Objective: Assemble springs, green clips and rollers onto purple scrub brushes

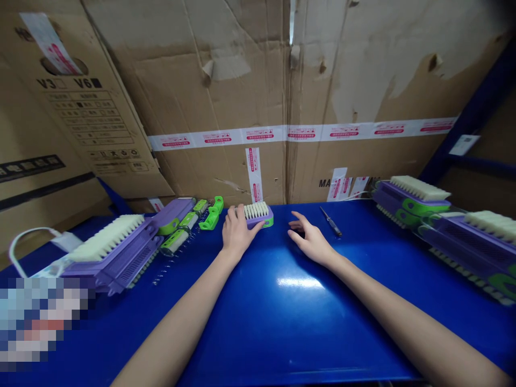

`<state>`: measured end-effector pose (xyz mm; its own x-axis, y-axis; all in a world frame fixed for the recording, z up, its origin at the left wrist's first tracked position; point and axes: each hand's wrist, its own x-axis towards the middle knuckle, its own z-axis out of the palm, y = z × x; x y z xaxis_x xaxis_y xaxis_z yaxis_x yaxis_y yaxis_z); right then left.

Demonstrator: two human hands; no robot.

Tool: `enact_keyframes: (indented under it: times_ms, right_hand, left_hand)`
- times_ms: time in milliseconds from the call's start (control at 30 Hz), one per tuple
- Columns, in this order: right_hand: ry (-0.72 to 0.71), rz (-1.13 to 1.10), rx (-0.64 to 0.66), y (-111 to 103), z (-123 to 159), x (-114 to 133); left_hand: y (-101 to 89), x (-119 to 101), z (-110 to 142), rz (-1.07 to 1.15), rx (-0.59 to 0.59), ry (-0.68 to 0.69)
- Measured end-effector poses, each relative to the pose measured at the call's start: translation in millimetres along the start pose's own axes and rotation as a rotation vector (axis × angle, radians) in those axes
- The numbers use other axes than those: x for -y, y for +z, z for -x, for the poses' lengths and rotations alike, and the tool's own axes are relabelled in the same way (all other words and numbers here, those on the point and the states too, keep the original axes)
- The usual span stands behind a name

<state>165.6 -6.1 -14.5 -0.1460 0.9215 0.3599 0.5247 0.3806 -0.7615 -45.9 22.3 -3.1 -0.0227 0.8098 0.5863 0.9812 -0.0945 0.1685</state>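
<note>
My left hand (237, 231) grips the left side of a small purple brush block (258, 214) with cream bristles facing up and a green end piece. Its thumb lies along the near face, and the palm hides the block's left end. To the right, my right hand (309, 241) is apart from the block, its fingers spread and nothing in them. A thin screwdriver (332, 222) lies on the blue table just beyond it. Bright green plastic brackets (211, 214) rest left of my left hand, beside several green-and-cream pieces (181, 232) and small metal springs or screws (161, 274).
Purple brush units with cream bristles stand at the left (116, 258) and the right (415, 199) of the blue table (282, 333). A white cable (24, 236) curls at far left. Taped cardboard (209, 172) walls the back; a blue metal post (467, 118) rises at right.
</note>
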Motion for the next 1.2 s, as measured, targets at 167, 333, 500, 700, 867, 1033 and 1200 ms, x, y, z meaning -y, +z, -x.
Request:
enact_keyframes:
  times_ms: [167,333,500,700,867,1033,1200]
  right_hand:
    - [-0.013,0.002,-0.005,0,0,-1]
    - [-0.02,0.009,-0.006,0,0,-2]
    - [-0.033,0.013,-0.014,1,0,-3]
    - [-0.042,0.022,-0.025,2,0,-2]
    - [-0.052,0.025,-0.048,3,-1,-3]
    - [-0.052,0.026,-0.056,3,-1,-4]
    - [-0.05,0.038,-0.049,3,0,-2]
  left_hand:
    - [-2.7,-2,1,0.005,0.027,0.009]
    - [-3.0,-4,2,0.012,0.045,0.011]
    - [-2.1,-4,3,0.046,0.041,0.04]
    - [0.3,-8,6,0.055,0.009,0.198]
    - [-0.5,-12,9,0.062,-0.023,0.317]
    - [0.3,-12,10,0.068,-0.019,0.326]
    - [1.2,-11,10,0.128,-0.021,0.324]
